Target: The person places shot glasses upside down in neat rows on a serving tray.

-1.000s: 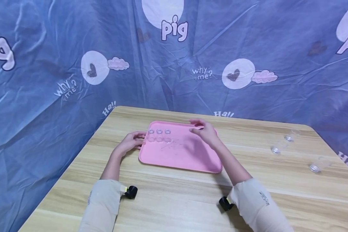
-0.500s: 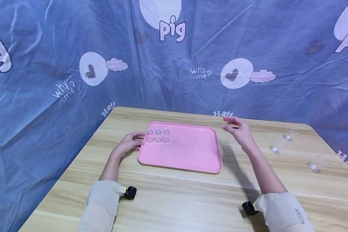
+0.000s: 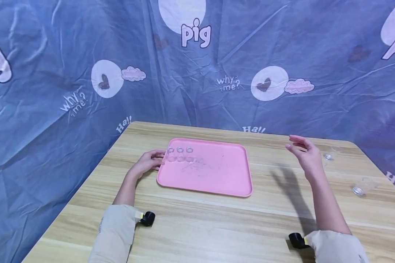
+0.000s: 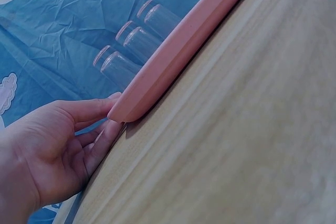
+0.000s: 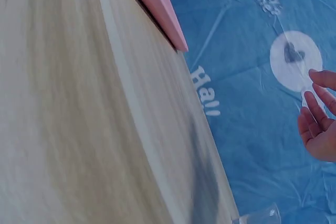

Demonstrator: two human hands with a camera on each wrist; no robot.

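My left hand (image 3: pixel 145 163) pinches the left edge of a pink tray (image 3: pixel 217 175); in the left wrist view its thumb and fingers meet the rim of the tray (image 4: pixel 173 61) at a corner. Three clear drinking glasses (image 4: pixel 139 43) stand in the tray along its back left, seemingly upside down with thick bases up. My right hand (image 3: pixel 306 155) is raised over the right part of the table, fingers loosely bent and holding nothing. Close to it stands a clear glass (image 3: pixel 328 156). Another glass beside it is mostly hidden behind the hand and forearm.
A further clear glass (image 3: pixel 358 190) stands near the table's right edge. All this is on a wooden table (image 3: pixel 197 223). A blue printed cloth (image 3: pixel 184 91) hangs behind the table and along its sides.
My right hand has moved from over the tray to the right, toward the glasses, and now covers one of them. The left hand has stayed at the tray's left edge.
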